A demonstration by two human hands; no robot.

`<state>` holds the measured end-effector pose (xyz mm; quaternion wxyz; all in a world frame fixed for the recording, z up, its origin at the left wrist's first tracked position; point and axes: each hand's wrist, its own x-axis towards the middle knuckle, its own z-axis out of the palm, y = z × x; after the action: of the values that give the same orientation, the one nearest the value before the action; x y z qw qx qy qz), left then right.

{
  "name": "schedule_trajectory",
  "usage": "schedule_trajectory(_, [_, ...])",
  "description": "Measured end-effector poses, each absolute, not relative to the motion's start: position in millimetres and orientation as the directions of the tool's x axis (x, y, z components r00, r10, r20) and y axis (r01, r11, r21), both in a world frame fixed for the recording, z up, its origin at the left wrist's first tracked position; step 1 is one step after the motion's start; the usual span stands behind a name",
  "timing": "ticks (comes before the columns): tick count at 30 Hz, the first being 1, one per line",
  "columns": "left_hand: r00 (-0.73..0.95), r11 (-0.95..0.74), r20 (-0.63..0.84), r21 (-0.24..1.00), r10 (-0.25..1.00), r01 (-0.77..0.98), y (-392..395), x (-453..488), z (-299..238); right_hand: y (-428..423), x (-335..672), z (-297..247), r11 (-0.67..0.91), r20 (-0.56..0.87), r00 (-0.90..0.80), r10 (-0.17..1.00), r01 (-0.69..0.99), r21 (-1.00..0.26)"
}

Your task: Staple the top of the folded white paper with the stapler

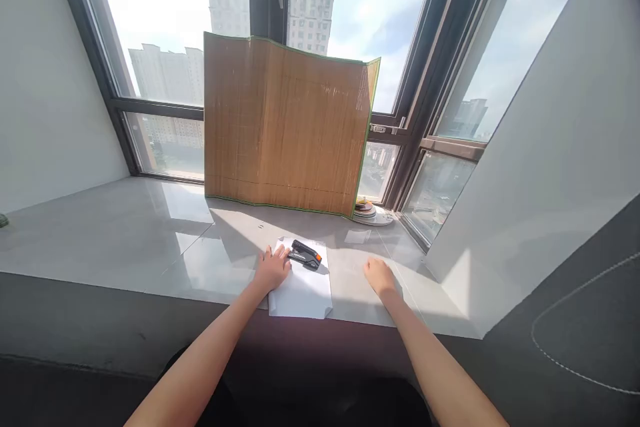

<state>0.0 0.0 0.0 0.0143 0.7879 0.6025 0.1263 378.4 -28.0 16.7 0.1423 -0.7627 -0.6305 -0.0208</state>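
A white sheet of paper (303,287) lies on the grey sill, its near edge reaching the sill's front. A black stapler with an orange tip (305,254) rests on the sheet's far end. My left hand (273,268) lies flat on the paper's left edge, fingers spread, its fingertips close to the stapler's left end. My right hand (380,275) rests on the bare sill to the right of the paper, fingers curled down, holding nothing that I can see.
A folded bamboo mat (285,127) stands upright against the window behind the paper. A small white dish with round objects (371,212) sits at the mat's right foot. The wide grey sill (115,233) runs left; a slanted wall closes the right.
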Motion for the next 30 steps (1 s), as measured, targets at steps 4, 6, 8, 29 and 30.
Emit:
schedule_trajectory(4, [0.233, -0.257, 0.132, 0.213, 0.963, 0.942, -0.1, 1.5, 5.2, -24.1, 347.3, 15.3, 0.020, 0.334, 0.102, 0.937, 0.939, -0.344])
schedule_trajectory(6, [0.228, -0.251, 0.118, 0.242, 0.967, 0.937, 0.0, 1.5, 7.6, -18.7, 324.1, 15.0, 0.209, 0.384, 0.018, 0.923, 0.815, -0.540])
schedule_trajectory(8, [0.225, -0.242, 0.095, 0.265, 0.970, 0.933, -1.3, 1.2, 10.6, -12.0, 302.9, 15.7, 0.309, 0.367, -0.055, 0.928, 0.663, -0.682])
schedule_trajectory(29, [0.215, -0.248, 0.127, 0.390, 0.968, 0.887, -1.5, 1.7, 12.4, -1.2, 291.3, 9.8, 0.449, 0.437, -0.154, 0.886, 0.516, -0.729])
schedule_trajectory(30, [0.214, -0.249, 0.132, 0.395, 0.968, 0.884, -1.6, 1.9, 12.7, -2.5, 292.2, 9.4, 0.447, 0.425, -0.168, 0.890, 0.513, -0.733])
